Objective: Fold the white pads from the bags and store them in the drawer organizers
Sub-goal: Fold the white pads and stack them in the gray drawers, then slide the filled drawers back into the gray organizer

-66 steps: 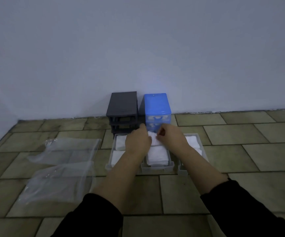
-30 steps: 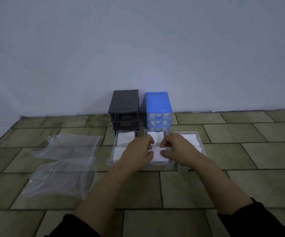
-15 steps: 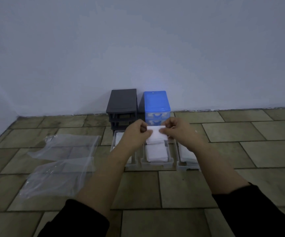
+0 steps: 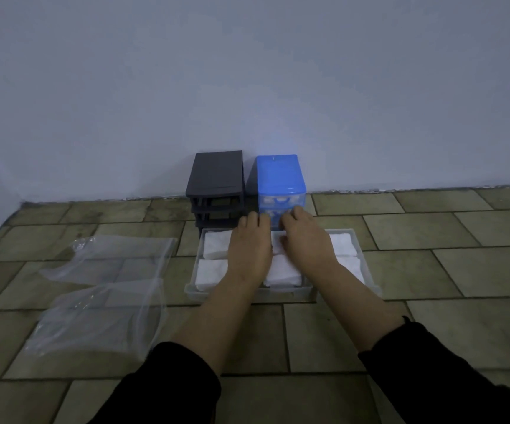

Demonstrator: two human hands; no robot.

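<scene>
Both of a person's bare hands reached into the far end of the middle of 3 clear plastic drawer trays [image 4: 281, 293] set side by side on a floor of greenish-brown stone tiles [image 4: 431, 325], in what looked like the storing step of the job. The left hand [image 4: 250, 249] and the right hand [image 4: 304, 243] lay backs-up and almost touching over a folded white pad [image 4: 278, 243], of which only a narrow strip showed between them. The fingers of both pointed away from the camera and down into the tray, so whether they pinched the pad or merely pressed it flat could not be told from this angle. A second folded pad [image 4: 282, 272] lay nearer in the same tray, 2 more [image 4: 215, 246] filled the left tray, and further white pads [image 4: 344, 240] showed in the right tray behind the right forearm. Beyond the trays, against a pale wall [image 4: 247, 87], stood a dark grey plastic drawer frame [image 4: 217, 179] with its slots vacant and a blue plastic drawer cabinet [image 4: 279, 175] with its drawers in. 2 crumpled clear plastic bags [image 4: 103, 286] lay on the tiles to the left (no pad could be made out inside them). Judging by the filled trays, the work appeared well advanced; the next move would probably call for seating the pad level, letting go without dragging it up, and then sliding the trays into the grey frame.
</scene>
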